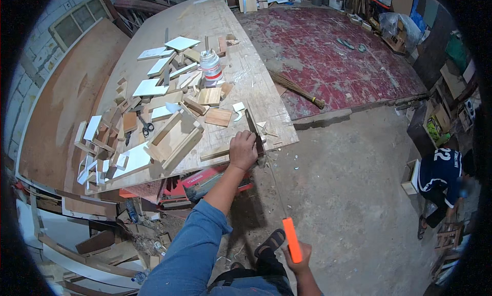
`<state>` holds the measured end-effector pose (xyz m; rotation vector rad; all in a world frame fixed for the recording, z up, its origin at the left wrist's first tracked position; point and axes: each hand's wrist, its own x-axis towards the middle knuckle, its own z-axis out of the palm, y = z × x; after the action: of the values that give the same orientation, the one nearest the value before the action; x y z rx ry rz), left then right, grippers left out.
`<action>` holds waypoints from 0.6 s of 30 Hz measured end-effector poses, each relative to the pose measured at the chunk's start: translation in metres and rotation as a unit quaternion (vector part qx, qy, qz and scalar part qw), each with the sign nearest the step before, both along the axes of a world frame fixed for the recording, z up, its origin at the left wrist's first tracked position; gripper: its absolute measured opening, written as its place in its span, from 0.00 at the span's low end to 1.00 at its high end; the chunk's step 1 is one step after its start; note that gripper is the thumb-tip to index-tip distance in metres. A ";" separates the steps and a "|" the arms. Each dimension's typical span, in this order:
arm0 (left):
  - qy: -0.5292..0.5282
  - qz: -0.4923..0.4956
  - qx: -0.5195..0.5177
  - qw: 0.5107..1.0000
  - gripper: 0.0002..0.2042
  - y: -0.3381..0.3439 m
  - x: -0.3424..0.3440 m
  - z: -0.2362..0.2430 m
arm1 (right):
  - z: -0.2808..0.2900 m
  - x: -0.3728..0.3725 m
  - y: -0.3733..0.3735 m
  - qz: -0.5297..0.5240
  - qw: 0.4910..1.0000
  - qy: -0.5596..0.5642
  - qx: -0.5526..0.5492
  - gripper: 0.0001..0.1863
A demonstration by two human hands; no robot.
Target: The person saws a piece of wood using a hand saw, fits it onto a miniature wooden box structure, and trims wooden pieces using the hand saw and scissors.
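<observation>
My right hand point(302, 257) grips the orange handle of a handsaw point(291, 239) low in front of me. The saw's thin blade, seen nearly edge-on, runs up to the table's near corner. My left hand point(243, 150) is curled over the end of a wooden strip point(215, 153) and holds it down at the table edge, right beside the blade. Where the teeth meet the wood is hidden by the hand. Just left of it lies a shallow wooden box point(175, 138). A small wooden block point(218, 117) and white offcuts point(239, 107) lie beyond my fingers.
The plywood table point(251, 65) carries several white and bare wood pieces, black-handled scissors point(146, 126) and a white jar point(210, 65). A red toolbox point(200, 179) sits under its edge. A straw broom point(297, 90) lies on the floor. Another person point(439, 178) crouches at the right.
</observation>
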<state>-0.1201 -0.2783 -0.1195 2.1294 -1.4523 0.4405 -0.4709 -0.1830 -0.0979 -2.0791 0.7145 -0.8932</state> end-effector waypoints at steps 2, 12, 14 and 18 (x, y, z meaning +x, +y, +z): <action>-0.004 -0.002 0.004 1.000 0.11 -0.001 -0.001 0.001 | -0.001 0.013 0.010 -0.008 0.997 -0.058 0.044 0.14; 0.007 -0.005 -0.003 1.000 0.15 0.003 -0.004 0.002 | 0.019 0.006 0.017 -0.030 0.986 -0.045 0.160 0.15; 0.008 -0.011 0.000 1.000 0.15 0.002 -0.003 0.001 | 0.020 0.002 0.021 -0.022 0.990 -0.003 0.137 0.14; 0.017 -0.019 -0.004 1.000 0.14 0.002 -0.006 0.006 | 0.036 -0.011 0.026 -0.011 0.995 0.002 0.095 0.13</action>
<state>-0.1258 -0.2761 -0.1131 2.0889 -1.4663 0.3936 -0.4823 -0.1574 -0.0620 -1.9091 0.7944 -0.8010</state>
